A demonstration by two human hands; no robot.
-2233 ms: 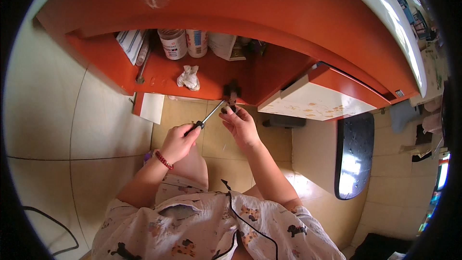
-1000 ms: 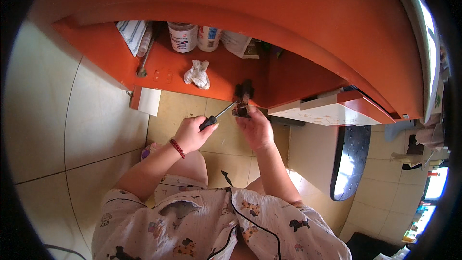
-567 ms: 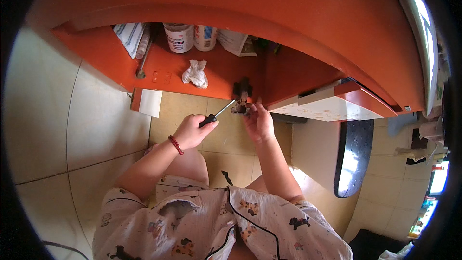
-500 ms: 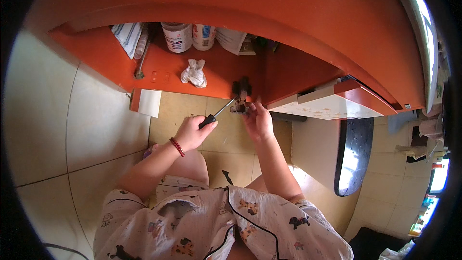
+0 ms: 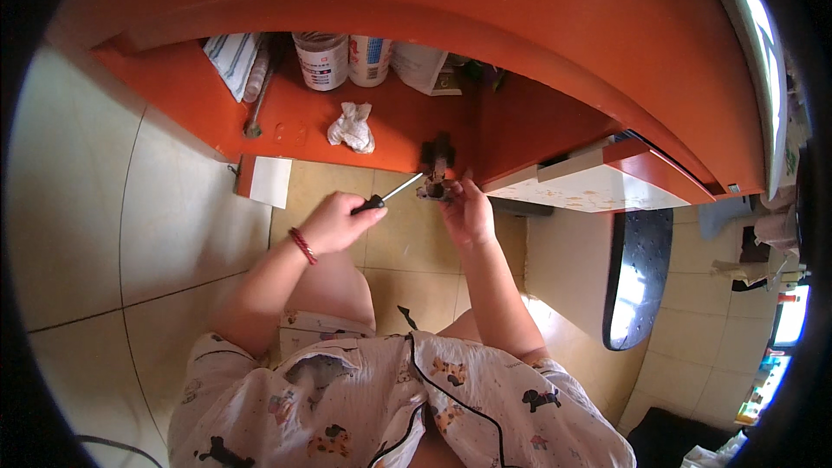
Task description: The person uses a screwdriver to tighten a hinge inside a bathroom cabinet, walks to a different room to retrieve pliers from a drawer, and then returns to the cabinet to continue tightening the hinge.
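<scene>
My left hand (image 5: pixel 332 224) is closed around the black handle of a screwdriver (image 5: pixel 373 203). Its thin metal shaft points up and right, and the tip ends at the side of a dark, rusty metal hinge (image 5: pixel 435 166). Whether tip and hinge touch, I cannot tell. The lower end of that hinge is pinched in the fingers of my right hand (image 5: pixel 470 215), and its upper part stands against the front edge of the orange cabinet shelf (image 5: pixel 403 126). Left of the hinge, a crumpled white tissue (image 5: pixel 352 128) lies on the shelf.
Deeper on the shelf stand a white jar (image 5: pixel 321 64) and a white bottle (image 5: pixel 369 61), with a long rod-like tool (image 5: pixel 258 106) to their left. An open door panel (image 5: pixel 589 182) juts out at the right. Beyond it is a shiny black pad (image 5: pixel 640 277).
My left hand has moved slightly up and left, bringing the screwdriver to a flatter angle. My right hand and the hinge have stayed almost in place.
</scene>
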